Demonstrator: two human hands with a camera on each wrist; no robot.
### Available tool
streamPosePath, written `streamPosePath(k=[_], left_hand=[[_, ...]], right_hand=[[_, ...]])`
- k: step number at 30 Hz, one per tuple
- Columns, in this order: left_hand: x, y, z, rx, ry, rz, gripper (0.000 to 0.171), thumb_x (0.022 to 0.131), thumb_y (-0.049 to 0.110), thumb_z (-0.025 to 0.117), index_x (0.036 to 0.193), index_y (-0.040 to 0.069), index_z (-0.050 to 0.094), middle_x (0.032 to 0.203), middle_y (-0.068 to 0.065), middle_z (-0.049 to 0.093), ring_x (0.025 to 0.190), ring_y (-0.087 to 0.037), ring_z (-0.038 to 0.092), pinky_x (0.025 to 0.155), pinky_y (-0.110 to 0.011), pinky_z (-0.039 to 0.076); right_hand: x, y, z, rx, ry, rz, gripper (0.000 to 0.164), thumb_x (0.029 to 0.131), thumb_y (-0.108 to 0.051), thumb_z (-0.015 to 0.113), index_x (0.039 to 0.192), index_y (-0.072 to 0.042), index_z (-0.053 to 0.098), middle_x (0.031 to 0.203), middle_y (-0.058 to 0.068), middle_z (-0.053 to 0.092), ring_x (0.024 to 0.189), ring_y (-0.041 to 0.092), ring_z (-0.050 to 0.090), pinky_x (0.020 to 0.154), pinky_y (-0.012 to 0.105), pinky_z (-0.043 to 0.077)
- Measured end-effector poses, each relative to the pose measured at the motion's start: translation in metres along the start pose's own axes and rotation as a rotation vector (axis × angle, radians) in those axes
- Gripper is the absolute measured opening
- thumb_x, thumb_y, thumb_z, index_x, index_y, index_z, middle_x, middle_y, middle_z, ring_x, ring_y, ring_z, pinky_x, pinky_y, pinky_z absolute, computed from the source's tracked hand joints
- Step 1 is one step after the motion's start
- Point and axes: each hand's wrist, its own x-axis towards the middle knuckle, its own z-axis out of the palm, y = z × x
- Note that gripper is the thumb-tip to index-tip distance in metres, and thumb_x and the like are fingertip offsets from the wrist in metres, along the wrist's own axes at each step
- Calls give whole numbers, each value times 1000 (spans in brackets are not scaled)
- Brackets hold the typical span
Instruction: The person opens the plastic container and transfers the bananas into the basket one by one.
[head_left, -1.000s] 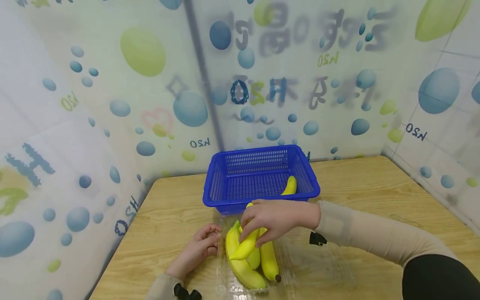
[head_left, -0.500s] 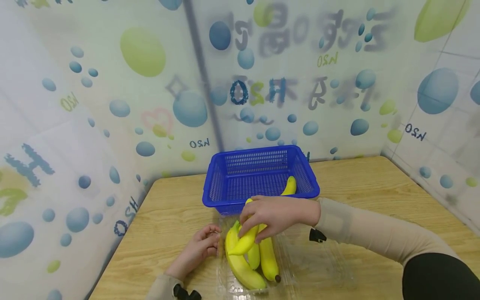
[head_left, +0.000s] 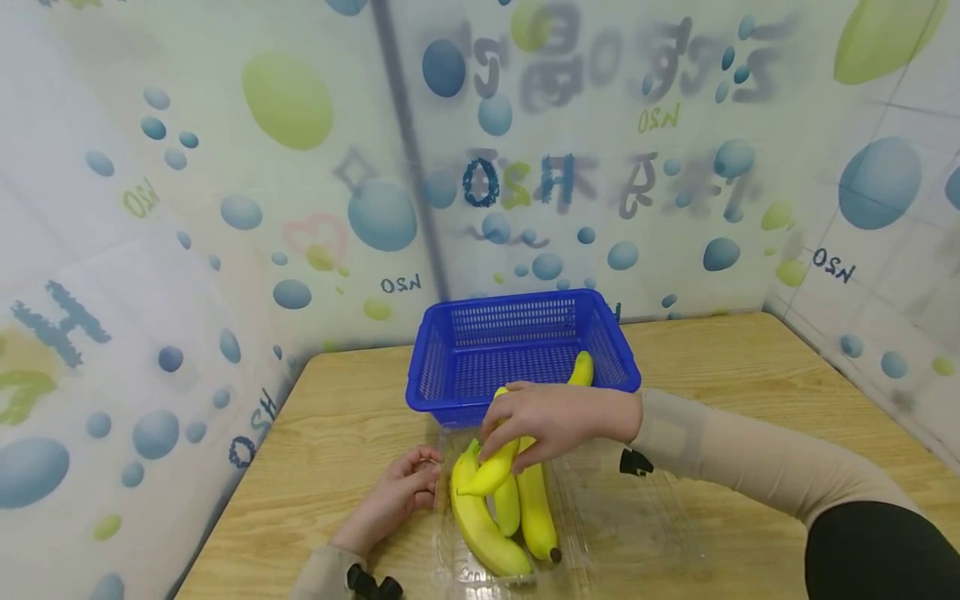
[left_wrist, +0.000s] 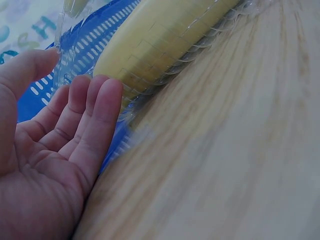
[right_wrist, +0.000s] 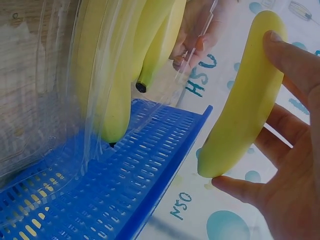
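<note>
My right hand (head_left: 551, 417) grips a yellow banana (right_wrist: 242, 100) between thumb and fingers. It hovers over a clear plastic clamshell box (head_left: 487, 581), near its far end. Several more bananas lie inside, among them a long curved banana (head_left: 480, 533) along the left wall and a straighter dark-tipped banana (head_left: 534, 517) on the right. Beside the box's left wall is my left hand (head_left: 405, 487), its side on the table. In the left wrist view its fingers (left_wrist: 102, 102) are loosely bent, their tips at the box wall, with the thumb up at the rim.
Directly behind the box stands a blue perforated basket (head_left: 423, 367), with one banana (head_left: 582, 368) at its right side. The box's transparent lid (head_left: 637, 517) lies folded out to the right on the wooden table (head_left: 750, 375). A patterned curtain (head_left: 315, 192) hangs behind.
My right hand has risen slightly with the banana, away from the other bananas and toward the basket. My left hand has stayed at the box wall.
</note>
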Motion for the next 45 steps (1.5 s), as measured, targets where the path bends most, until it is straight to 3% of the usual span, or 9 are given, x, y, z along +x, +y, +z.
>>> streamPosePath(k=[13, 28, 45], left_hand=[[1, 5, -1, 10, -24, 1, 19, 100, 10, 51, 114, 1, 45, 88, -2, 54, 75, -11, 57, 66, -26, 53], [0, 1, -2, -3, -23, 10, 17, 99, 10, 52, 113, 2, 46, 87, -2, 54, 76, -12, 58, 67, -27, 53], [-2, 2, 1, -11, -31, 14, 13, 99, 9, 50, 112, 6, 47, 87, -1, 54, 75, -10, 57, 66, -26, 52]], right_hand=[[-3, 11, 4, 12, 34, 27, 38, 89, -35, 70, 124, -23, 65, 118, -4, 61, 110, 11, 52, 97, 33, 41], [-9, 20, 5, 24, 55, 69, 36, 89, -32, 71, 123, -21, 67, 116, -3, 61, 107, 13, 53, 96, 34, 42], [-25, 40, 5, 42, 128, 39, 34, 91, -29, 69, 122, -16, 67, 114, 2, 62, 107, 17, 55, 94, 31, 45]])
